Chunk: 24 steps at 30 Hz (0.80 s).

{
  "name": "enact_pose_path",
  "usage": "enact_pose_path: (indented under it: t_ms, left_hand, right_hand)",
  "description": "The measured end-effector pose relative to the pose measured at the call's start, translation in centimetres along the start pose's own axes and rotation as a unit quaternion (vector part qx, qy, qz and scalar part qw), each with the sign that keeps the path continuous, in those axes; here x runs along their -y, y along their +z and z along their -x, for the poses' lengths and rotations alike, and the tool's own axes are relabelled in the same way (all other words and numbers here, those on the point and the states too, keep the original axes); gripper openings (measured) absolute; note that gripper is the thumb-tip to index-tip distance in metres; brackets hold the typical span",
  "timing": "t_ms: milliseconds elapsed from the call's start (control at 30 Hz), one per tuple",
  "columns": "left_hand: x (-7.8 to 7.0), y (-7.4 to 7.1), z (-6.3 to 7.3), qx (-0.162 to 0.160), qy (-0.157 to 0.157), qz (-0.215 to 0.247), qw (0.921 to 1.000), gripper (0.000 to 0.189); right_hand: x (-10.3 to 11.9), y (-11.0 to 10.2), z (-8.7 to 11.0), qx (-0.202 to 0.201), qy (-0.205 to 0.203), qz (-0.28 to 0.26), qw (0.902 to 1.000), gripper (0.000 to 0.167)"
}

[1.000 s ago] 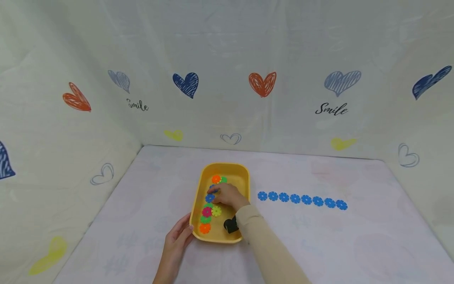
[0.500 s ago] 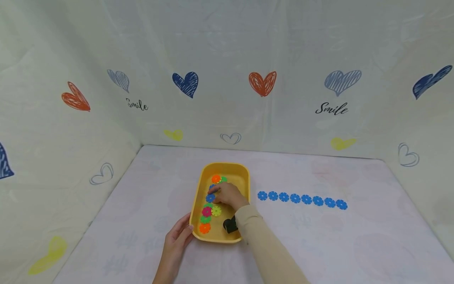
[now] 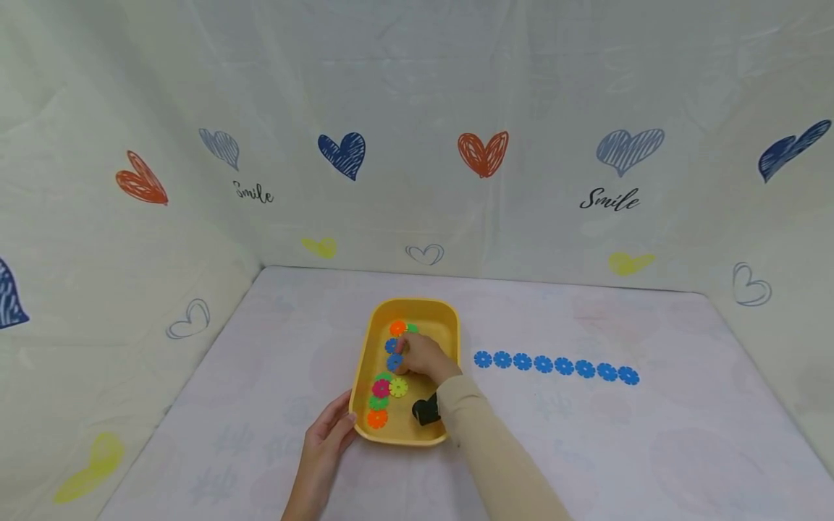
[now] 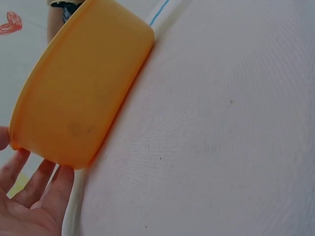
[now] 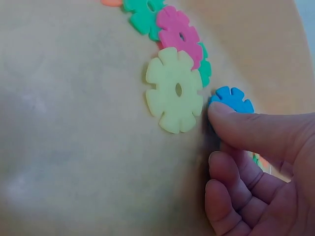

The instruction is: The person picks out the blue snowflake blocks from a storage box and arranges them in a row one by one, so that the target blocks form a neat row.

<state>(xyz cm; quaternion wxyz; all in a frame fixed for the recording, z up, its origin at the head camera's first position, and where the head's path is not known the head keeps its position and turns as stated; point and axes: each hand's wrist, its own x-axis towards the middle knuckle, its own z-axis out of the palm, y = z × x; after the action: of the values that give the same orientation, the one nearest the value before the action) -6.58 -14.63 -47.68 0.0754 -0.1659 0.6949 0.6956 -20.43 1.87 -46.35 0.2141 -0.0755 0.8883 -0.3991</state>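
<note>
My left hand (image 3: 328,427) grips the near left corner of a yellow tray (image 3: 360,367). In the left wrist view its thumb is at the rim and its fingers (image 4: 56,194) press the outer wall (image 4: 83,88). Inside the tray my right hand (image 3: 422,357) pinches a blue snowflake disc (image 5: 235,101) between thumb and fingers. Another blue disc (image 3: 392,346) lies just beyond it. A pale yellow disc (image 5: 172,91) and a pink disc (image 5: 179,32) lie close by, with green discs (image 5: 143,15) partly under the pink one.
An orange disc (image 3: 377,419) lies at the tray's near end, another orange disc (image 3: 397,328) at its far end. Right of the tray, several blue discs (image 3: 563,366) form a row on the white cloth (image 3: 586,449). A black device (image 3: 426,411) sits by the right wrist.
The right hand's fingers have closed on the blue disc and shifted it slightly right, uncovering the blue disc beyond. The left hand and tray stay in place.
</note>
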Motion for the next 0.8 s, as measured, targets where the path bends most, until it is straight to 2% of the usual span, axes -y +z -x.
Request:
enact_pose_path:
  t_ms: [200, 300, 533, 733, 800]
  left_hand:
    - [-0.1, 0.0, 0.0, -0.003, 0.001, 0.002, 1.0, 0.048]
    - [-0.1, 0.1, 0.0, -0.002, -0.002, 0.0, 1.0, 0.049]
    - [-0.2, 0.1, -0.2, -0.003, -0.009, 0.0, 1.0, 0.048]
    - [-0.2, 0.1, -0.2, -0.004, -0.009, 0.002, 1.0, 0.047]
    - [-0.2, 0.1, -0.2, -0.005, -0.01, 0.001, 0.9999, 0.047]
  right_hand:
    - [0.0, -0.5, 0.1, 0.012, 0.009, -0.062, 0.9979, 0.011]
    - [0.1, -0.7, 0.4, 0.019, 0.007, -0.075, 0.9969, 0.011]
    - [1.4, -2.0, 1.8, 0.01, -0.04, -0.083, 0.9957, 0.013]
    - [2.0, -4.2, 4.4, -0.014, -0.088, -0.1, 0.991, 0.013]
    - [1.9, -4.9, 5.2, -0.025, -0.092, -0.108, 0.9896, 0.012]
